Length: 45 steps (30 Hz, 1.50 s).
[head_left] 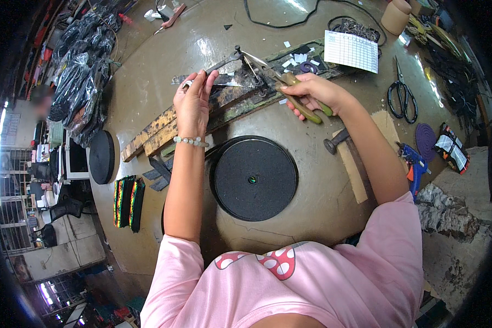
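Pink shirt (290,284): nearest the camera, with a red, white-dotted bow print on its front.
Left hand (193,105): raised over the planks, a bead bracelet (191,141) at the wrist; thumb and fingers close together, pinching one end of a dark strip.
Dark strip (223,64): runs from the left fingers up to a small black post.
Black post (238,53): stands upright by the far end of the planks.
Right hand (318,94): fingers curled around the handles of the pliers.
Pliers (303,109): olive-green grips, tips pointing toward the black post; whether they grip anything I cannot tell.
Wooden planks (161,128): worn and paint-stained, lying aslant on the tabletop (164,57) beneath both hands.
Black roll (257,191): flat on the tabletop between the forearms.
Hammer (333,142): beside the right forearm, next to a tan board (351,174).
Scissors (401,97): black-handled, right of the right hand.
Glue gun (414,164): blue, near a purple coil (425,141).
Patterned bands (128,203): stacked left of the left forearm.
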Each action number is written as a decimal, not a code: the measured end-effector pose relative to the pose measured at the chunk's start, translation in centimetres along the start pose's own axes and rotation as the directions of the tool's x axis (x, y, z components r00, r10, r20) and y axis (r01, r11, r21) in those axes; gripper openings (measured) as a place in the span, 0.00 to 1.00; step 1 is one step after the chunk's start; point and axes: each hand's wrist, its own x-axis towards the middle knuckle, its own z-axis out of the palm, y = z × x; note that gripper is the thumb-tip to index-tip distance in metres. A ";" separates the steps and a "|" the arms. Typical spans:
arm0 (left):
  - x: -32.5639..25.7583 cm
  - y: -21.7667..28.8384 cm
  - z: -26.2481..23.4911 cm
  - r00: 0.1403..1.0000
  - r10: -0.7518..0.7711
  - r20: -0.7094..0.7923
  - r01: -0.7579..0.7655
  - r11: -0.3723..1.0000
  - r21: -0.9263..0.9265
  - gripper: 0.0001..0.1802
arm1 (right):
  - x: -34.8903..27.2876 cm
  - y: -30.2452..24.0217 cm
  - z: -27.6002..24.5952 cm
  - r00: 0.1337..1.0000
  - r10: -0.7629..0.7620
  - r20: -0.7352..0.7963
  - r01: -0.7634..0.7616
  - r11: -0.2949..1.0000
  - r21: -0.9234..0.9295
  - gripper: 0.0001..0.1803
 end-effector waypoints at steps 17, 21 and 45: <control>6.3 1.8 -1.5 0.974 -0.147 0.172 0.084 0.941 0.329 0.25 | 0.3 0.2 -0.5 0.999 0.002 0.042 -0.002 1.000 0.021 0.13; 6.0 2.2 -2.0 0.994 -0.082 0.075 0.062 0.969 0.239 0.23 | 0.3 0.2 -0.5 1.000 0.005 0.028 -0.006 1.000 0.022 0.13; -1.5 -2.9 1.3 0.975 0.216 -0.051 -0.211 0.973 0.088 0.19 | 0.1 0.0 -0.3 0.999 0.005 0.040 -0.007 0.999 0.036 0.09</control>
